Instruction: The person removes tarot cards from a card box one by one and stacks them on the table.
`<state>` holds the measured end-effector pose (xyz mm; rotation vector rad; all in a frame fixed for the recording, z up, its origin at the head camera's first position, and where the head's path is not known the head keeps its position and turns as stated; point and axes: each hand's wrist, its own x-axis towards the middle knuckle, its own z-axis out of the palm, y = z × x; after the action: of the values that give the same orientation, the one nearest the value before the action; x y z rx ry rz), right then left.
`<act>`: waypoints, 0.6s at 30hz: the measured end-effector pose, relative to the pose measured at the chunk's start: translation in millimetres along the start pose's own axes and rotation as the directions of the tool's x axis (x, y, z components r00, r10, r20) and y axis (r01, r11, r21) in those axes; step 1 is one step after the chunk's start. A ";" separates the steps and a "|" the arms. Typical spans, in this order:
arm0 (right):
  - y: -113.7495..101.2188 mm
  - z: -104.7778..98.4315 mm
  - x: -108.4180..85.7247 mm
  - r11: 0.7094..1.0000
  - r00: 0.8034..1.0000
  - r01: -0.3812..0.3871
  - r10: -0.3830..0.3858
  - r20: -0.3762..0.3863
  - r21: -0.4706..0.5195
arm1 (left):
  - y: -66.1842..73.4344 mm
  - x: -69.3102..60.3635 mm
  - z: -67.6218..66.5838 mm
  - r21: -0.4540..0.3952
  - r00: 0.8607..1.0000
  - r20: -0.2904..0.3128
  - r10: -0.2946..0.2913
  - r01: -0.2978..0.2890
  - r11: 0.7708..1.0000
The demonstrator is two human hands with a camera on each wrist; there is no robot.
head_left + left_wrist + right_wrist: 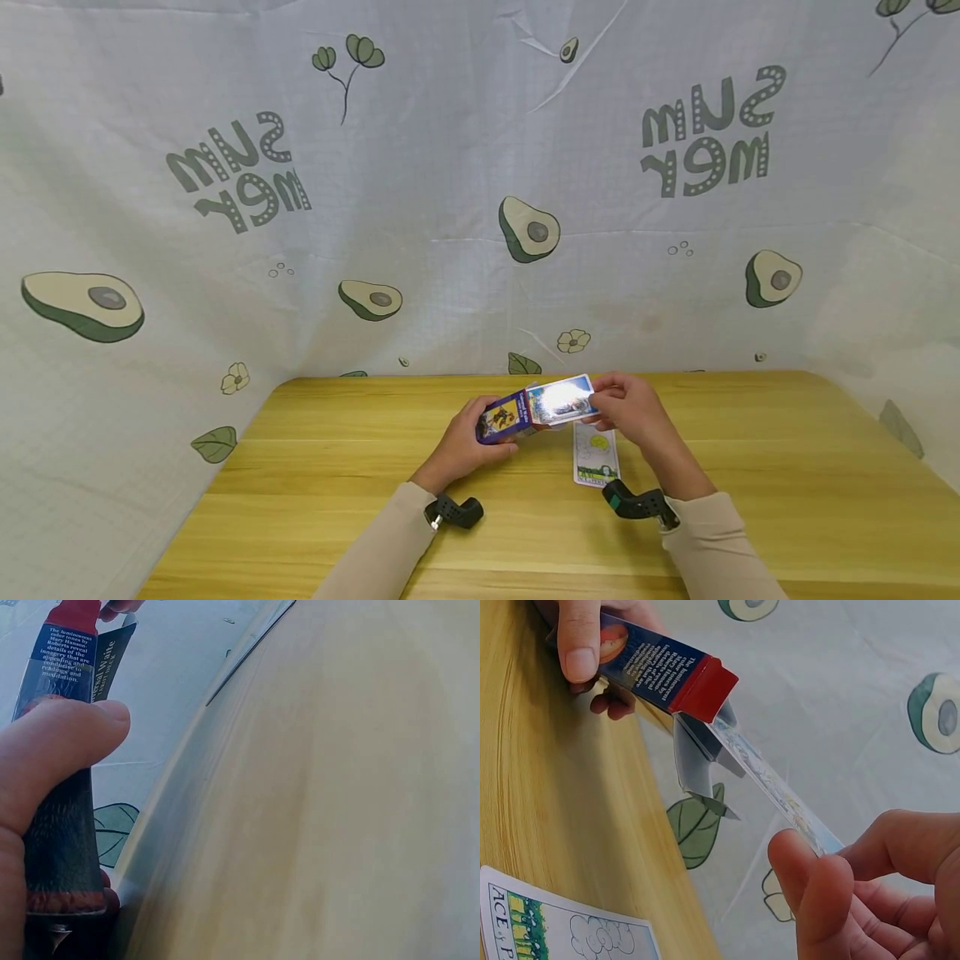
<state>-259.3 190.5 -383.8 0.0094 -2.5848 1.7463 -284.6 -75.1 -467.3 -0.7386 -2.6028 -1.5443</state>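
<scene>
My left hand (467,442) grips a blue card box (504,418) above the table, its thumb along the printed side in the left wrist view. The box's end flaps hang open in the right wrist view, by its red edge (709,688). A picture card (558,400) sticks partly out of the box's mouth. Its outer end is pinched between the thumb and fingers of my right hand (633,414). Whether it is one card or more, I cannot tell. Another card (594,458), a yellow disc on its face, lies on the table below my right hand.
The wooden table (315,492) reaches back to a pale cloth (442,167) printed with avocados, leaves and lettering, which hangs behind it and at both sides. A black device (459,512) is strapped on my left wrist, another (633,503) on my right.
</scene>
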 end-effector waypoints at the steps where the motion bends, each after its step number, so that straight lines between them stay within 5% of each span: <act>1: 0.0 -0.3 -0.2 1.000 1.000 -0.003 0.003 -0.002 0.005 | 0.0 0.0 0.0 0.002 1.000 0.001 -0.003 0.003 1.000; 18: 5.7 -8.0 -4.3 0.999 0.998 -0.045 0.046 -0.047 0.016 | 1.3 -0.2 -0.2 -0.006 1.000 0.001 0.009 -0.009 1.000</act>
<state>-254.9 200.1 -386.2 -0.0898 -2.5584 1.7580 -283.9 -74.9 -466.2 -0.7503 -2.5933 -1.5500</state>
